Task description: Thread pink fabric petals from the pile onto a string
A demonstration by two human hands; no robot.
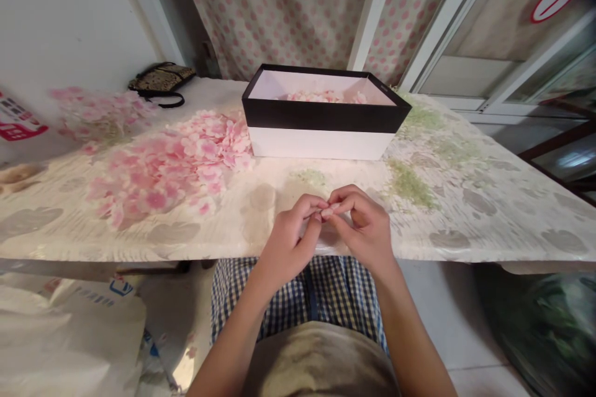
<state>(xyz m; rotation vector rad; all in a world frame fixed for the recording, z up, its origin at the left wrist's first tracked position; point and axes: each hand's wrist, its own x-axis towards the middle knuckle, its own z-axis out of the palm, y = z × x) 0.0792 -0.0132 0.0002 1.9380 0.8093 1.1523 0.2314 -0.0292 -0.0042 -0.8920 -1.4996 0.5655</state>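
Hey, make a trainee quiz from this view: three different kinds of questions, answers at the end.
1. True or false: the left hand and right hand are close together, in front of the box.
2. From this camera, the pink petals on the tablecloth lie: A) left of the box; B) right of it; C) behind it.
3. Fill in: the box's upper band is ____.
Key: 1 true; 2 A; 3 black.

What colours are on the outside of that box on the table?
The box is black around the top and white below; the head view shows it.
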